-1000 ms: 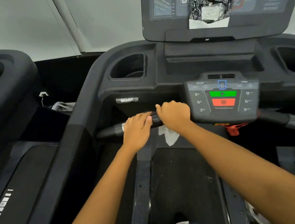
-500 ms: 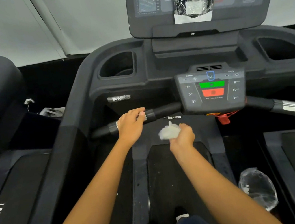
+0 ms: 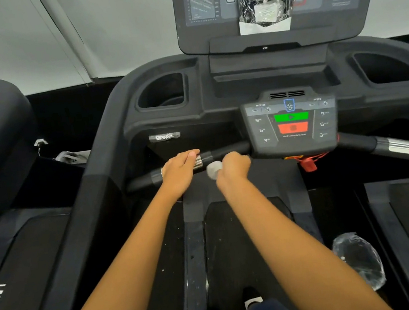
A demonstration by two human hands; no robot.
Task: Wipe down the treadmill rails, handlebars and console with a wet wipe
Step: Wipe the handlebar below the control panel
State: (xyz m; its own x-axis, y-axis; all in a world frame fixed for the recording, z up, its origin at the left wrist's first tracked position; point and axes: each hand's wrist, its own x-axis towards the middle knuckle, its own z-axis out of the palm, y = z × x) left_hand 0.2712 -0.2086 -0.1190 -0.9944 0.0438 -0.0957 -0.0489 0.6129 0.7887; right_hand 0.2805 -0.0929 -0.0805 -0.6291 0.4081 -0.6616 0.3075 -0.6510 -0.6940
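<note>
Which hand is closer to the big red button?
Right. The right hand, gripping the wet wipe, is just left of and below the red button. The left hand rests on the handlebar, farther left.

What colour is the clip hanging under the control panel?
The clip is red; head view.

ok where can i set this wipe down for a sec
Bare: the black left cup pocket and black right cup pocket flanking the grey button panel. Crowded: the black handlebar around your left hand and the right hand gripping the white wipe.
</note>
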